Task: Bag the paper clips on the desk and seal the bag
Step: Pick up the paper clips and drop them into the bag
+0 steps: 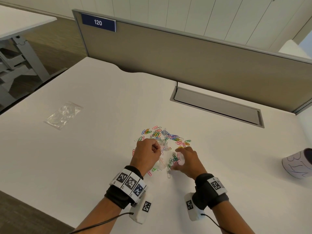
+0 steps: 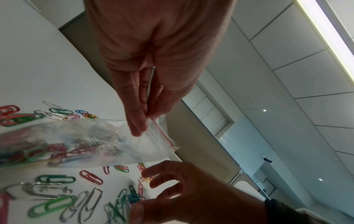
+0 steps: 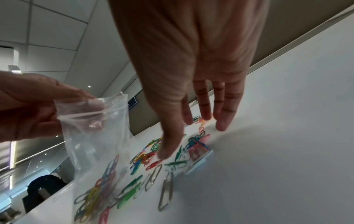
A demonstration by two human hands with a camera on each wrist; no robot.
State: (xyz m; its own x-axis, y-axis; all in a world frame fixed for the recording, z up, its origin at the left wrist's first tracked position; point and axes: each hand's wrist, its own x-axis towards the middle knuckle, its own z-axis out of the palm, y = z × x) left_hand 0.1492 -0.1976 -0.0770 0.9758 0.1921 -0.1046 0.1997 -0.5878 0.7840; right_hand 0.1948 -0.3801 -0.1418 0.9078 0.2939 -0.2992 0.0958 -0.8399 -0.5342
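Colourful paper clips (image 1: 168, 135) lie scattered on the white desk (image 1: 94, 149). My left hand (image 1: 156, 149) pinches a clear zip bag (image 1: 163, 155) near its red-lined mouth and holds it upright over the pile. In the left wrist view the bag (image 2: 91, 141) holds several clips, pinched by the left hand (image 2: 142, 121). My right hand (image 1: 179, 159) hovers just right of the bag, fingers spread and straight, with its tips down among loose clips (image 3: 166, 174). In the right wrist view the right hand (image 3: 191, 128) grips nothing, and the bag (image 3: 95, 136) hangs to its left.
A second, flat clear bag (image 1: 63, 114) lies on the desk at the far left. A lilac cup (image 1: 298, 163) stands at the right edge. A grey cable tray (image 1: 216, 107) and a partition (image 1: 185, 53) close the back.
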